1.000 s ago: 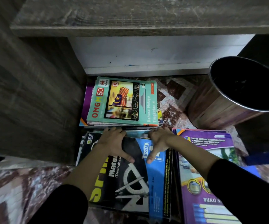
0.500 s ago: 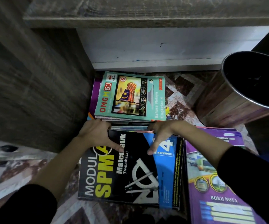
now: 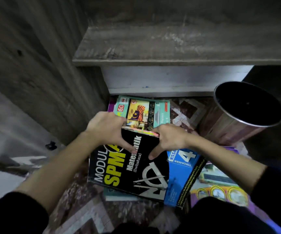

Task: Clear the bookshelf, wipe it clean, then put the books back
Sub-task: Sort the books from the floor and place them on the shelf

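Observation:
A stack of books topped by a black and blue maths book (image 3: 146,173) is lifted at its far edge off the patterned floor. My left hand (image 3: 107,127) grips the stack's far left edge, thumb on the cover. My right hand (image 3: 168,139) grips the far edge beside it, thumb on the cover. Behind the hands a teal book (image 3: 146,114) lies on another pile on the floor. A purple book (image 3: 221,188) lies to the right, partly under my right arm. The grey wooden bookshelf board (image 3: 170,46) runs across above the books.
A round metal-rimmed bin (image 3: 248,112) stands at the right, close to the books. The shelf's grey side panel (image 3: 35,68) fills the left. A white base board (image 3: 161,78) sits under the shelf. Patterned floor shows in front.
Both hands have lifted the far edge of the stack and drawn it nearer to me, so it now tilts. The view has risen and shows more of the shelf board.

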